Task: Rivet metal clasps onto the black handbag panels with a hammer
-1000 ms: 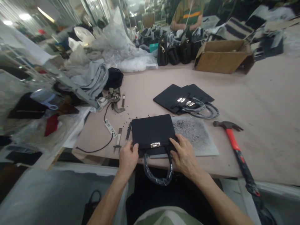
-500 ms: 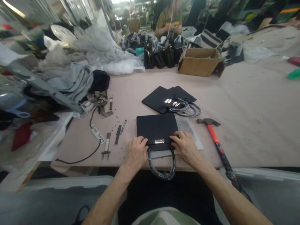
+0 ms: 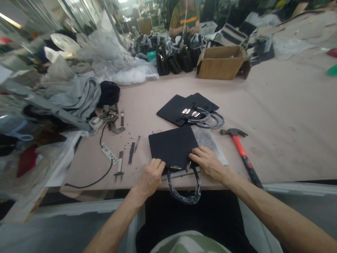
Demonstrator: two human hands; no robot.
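— What has just changed between our hands?
— The black handbag [image 3: 171, 142] has turned a little, and the near edge of its flap seems to have come up. Half a second ago we saw the metal clasp [image 3: 174, 167] face-on; now we see it nearly edge-on, with a small metal fitting [image 3: 188, 166] showing just beside the fingers of our right hand [image 3: 206, 161]
— How are we holding it?
— Our left hand [image 3: 151, 176] has its fingers curled on the near left corner, its thumb hidden from us, and our right hand pinches the near right corner. The bag lies on the worktop [image 3: 263, 112] just ahead of our hands, partly over a speckled sheet [image 3: 210, 141], its film-wrapped handle [image 3: 186, 199] looping back between our wrists
— What do we make of that?
— We'd judge the flap no longer lies flat, so the clasp side can be reached. We can't tell whether any metal is loose
— And around us?
— Beyond our hands, more black handbags [image 3: 170, 110] lie overlapped. A claw hammer [image 3: 242, 153] rests right of our right hand, and a metal rod [image 3: 137, 144] left of our left hand, both untouched
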